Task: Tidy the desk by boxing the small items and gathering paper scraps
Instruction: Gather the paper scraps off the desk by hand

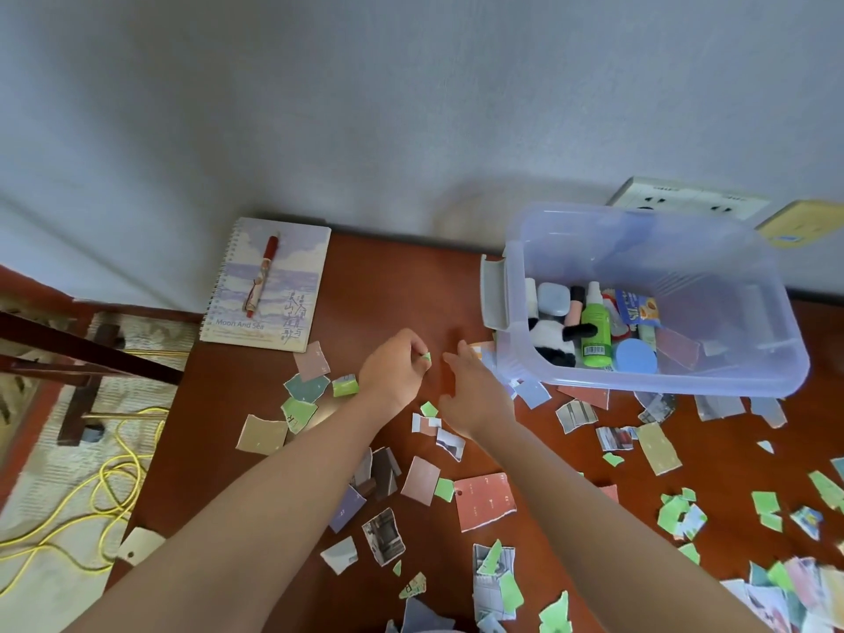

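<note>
I log: left hand [395,370] pinches a green scrap [427,357] above the desk [402,285]; right hand [475,395] just beside it, fingers straight, empty. Small items [596,326] lie in the clear box [648,381]. Risk I foresee: a forearm [283,491] sweeping loose scraps [484,500] off the edge.

The left forearm [255,500] and right forearm [593,509] are bare and smooth along all their visible length, as are the left hand [395,367] and right hand [475,395], whose fingernails seem cut short, though blur leaves that unsure.
</note>
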Available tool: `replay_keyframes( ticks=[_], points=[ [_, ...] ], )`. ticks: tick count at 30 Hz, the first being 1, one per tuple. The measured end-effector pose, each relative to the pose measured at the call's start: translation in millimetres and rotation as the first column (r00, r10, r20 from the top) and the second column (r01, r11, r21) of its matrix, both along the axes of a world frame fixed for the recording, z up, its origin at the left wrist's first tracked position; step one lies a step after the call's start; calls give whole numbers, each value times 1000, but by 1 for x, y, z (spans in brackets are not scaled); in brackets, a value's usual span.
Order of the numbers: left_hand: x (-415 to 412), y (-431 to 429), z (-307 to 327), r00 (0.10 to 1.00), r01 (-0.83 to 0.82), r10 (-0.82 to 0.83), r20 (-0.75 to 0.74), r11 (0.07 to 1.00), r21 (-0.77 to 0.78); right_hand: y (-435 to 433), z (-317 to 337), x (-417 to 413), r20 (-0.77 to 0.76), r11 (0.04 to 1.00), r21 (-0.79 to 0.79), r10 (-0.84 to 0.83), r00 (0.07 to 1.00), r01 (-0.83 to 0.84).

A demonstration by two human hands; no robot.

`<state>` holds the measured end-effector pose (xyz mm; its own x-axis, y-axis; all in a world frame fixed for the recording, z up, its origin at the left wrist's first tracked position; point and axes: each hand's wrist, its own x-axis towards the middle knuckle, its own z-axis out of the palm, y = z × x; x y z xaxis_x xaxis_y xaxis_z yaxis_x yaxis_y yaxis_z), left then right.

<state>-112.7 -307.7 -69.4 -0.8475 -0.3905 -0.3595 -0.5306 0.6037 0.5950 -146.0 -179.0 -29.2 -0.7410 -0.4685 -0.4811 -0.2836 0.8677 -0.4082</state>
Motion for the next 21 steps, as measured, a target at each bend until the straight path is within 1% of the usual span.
replay_keyframes(
  ticks=[3,5,6,8,9,11,13,16,18,21],
  points=[
    [10,1,-4,995,-95,93,22,985,147,5,-1,9,-36,1000,-5,13,999,-13],
    [18,3,-3,983,-182,180,32,953,244,8,-5,15,-28,1000,10,24,999,-23],
    [23,4,-2,967,-253,251,49,916,312,8,-7,19,-20,1000,7,19,1000,-18],
    [30,6,3,910,-406,395,124,794,452,10,-10,25,-6,1000,-12,-4,1000,4],
    [32,6,6,885,-458,435,168,743,488,10,-11,28,-8,1000,-16,-5,1000,5],
    [37,7,9,854,-514,466,232,684,517,10,-16,32,-25,1000,-9,7,1000,-8],
    [41,7,11,836,-545,476,274,655,524,9,-20,35,-49,1000,0,14,999,-14],
    [48,8,13,839,-542,452,302,661,518,7,-24,35,-98,999,1,38,994,-39],
    [53,9,12,850,-525,448,276,681,511,6,-26,33,-108,998,6,65,992,-65],
    [57,12,9,851,-523,457,260,683,510,6,-27,30,-114,996,8,90,989,-90]
  ],
)
